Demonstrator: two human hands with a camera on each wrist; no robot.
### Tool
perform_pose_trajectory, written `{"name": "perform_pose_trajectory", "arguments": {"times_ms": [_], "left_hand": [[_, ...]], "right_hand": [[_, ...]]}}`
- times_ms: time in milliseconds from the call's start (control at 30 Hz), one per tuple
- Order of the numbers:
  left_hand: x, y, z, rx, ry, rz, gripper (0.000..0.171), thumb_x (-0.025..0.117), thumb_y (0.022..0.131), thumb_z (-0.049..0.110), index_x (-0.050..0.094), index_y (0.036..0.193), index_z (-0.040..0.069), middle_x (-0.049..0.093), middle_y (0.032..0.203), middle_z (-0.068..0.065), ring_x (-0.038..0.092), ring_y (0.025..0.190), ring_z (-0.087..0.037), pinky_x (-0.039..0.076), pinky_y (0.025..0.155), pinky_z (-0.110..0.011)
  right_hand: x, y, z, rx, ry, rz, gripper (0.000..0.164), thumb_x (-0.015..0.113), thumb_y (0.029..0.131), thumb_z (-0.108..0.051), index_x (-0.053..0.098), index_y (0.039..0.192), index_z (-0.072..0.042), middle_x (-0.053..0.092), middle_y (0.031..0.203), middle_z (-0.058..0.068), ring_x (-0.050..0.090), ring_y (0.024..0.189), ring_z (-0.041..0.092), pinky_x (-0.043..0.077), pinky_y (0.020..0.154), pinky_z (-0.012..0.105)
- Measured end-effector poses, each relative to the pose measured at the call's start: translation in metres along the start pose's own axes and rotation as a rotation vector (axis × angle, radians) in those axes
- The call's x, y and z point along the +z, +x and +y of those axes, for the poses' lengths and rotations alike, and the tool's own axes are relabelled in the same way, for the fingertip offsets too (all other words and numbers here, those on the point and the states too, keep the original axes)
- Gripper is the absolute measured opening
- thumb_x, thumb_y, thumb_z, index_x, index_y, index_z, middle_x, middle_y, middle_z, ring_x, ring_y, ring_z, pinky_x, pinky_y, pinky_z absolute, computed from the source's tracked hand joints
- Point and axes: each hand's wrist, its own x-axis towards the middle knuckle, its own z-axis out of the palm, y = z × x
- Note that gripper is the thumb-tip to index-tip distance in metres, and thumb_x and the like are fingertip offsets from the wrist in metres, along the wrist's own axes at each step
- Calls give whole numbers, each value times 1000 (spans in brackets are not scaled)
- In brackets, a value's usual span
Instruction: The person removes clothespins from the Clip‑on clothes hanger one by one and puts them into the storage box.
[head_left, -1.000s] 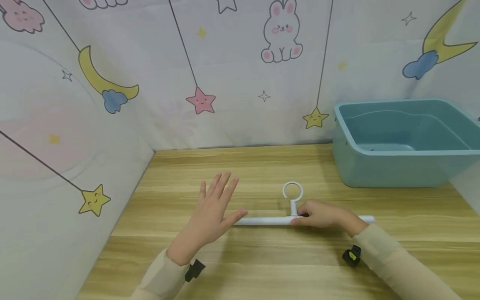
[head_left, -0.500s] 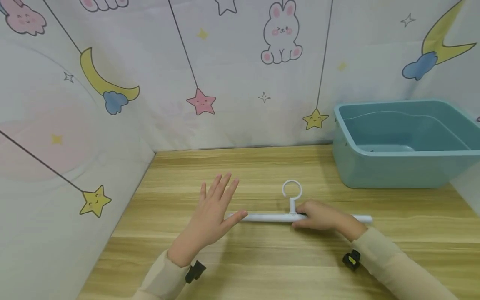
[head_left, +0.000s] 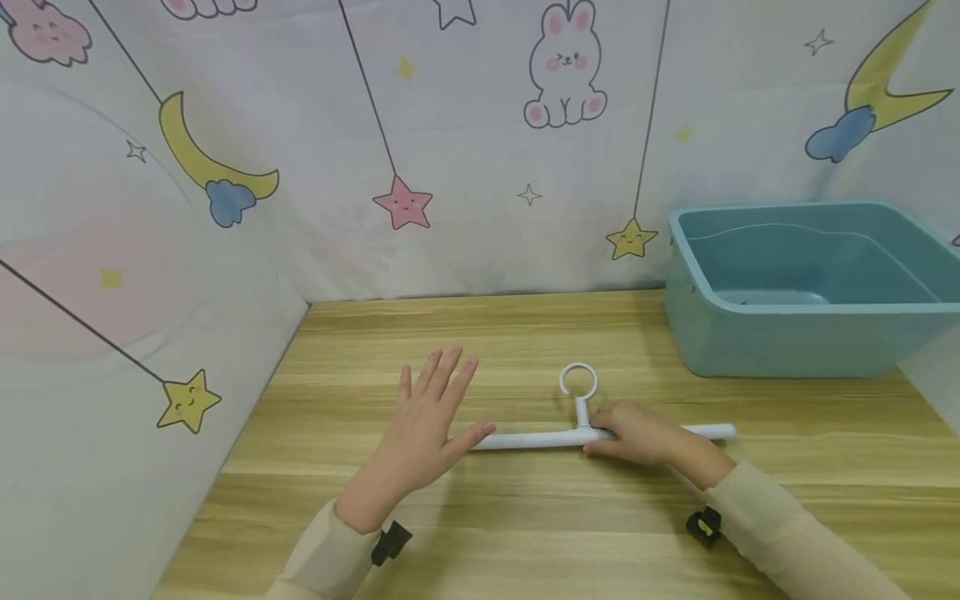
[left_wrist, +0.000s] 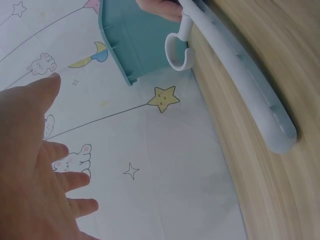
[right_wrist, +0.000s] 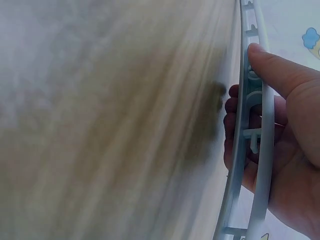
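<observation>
A white clothes hanger (head_left: 525,440) is held crosswise over the wood-grain table, its round hook pointing away toward the back wall. My right hand (head_left: 633,433) grips it just right of the hook's stem. In the right wrist view the thumb and curled fingers wrap the ribbed, hollow underside of the hanger (right_wrist: 267,165). My left hand (head_left: 420,429) is spread with straight fingers near the hanger's left end, which it partly hides in the head view. In the left wrist view, a gap shows between that hand (left_wrist: 25,170) and the hanger (left_wrist: 240,75).
A blue-green plastic tub (head_left: 795,342) stands at the back right of the wooden table (head_left: 480,333). White cloth walls (head_left: 480,242) printed with stars, moons and rabbits rise behind and at the left. A small black device (head_left: 390,543) sits at each wrist.
The hanger has shifted slightly left and tilted, its right end now a little higher than before. The right hand moves slightly with it, while the left hand stays in place.
</observation>
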Motion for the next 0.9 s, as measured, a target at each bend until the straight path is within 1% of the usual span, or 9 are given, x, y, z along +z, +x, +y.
{"name": "perform_pose_trajectory", "arguments": {"times_ms": [167,300,467,700,900], "left_hand": [[1,0,0,4,15,2,76,54,94,52,27,152,10,17,160,-12,14,145,-40,7,108,-70],[1,0,0,1,12,-2,77,54,94,52,27,152,10,17,160,-12,14,145,-40,7,108,-70],[1,0,0,-5,9,-10,77,53,94,54,27,152,10,16,160,-12,11,146,-37,6,108,-70],[1,1,2,-6,12,-17,78,52,94,55,26,152,12,16,160,-11,10,146,-37,6,108,-70],[1,2,3,0,21,-19,78,53,93,55,26,153,12,16,160,-12,12,146,-39,8,108,-71]], "right_hand": [[3,-2,-1,12,-9,8,30,72,87,-31,54,69,-15,43,71,-8,35,66,4,33,58,23],[5,-2,-2,42,-12,18,29,72,86,-31,54,70,-15,43,72,-8,35,67,4,33,59,23],[5,-3,-3,83,13,34,27,74,85,-31,57,74,-12,45,74,-7,37,68,5,34,59,23],[5,-4,-2,70,20,53,30,75,83,-30,54,69,-14,43,72,-5,35,67,5,32,59,22],[5,-5,0,104,53,48,25,76,82,-30,61,75,-12,46,73,-6,36,67,4,33,58,22]]}}
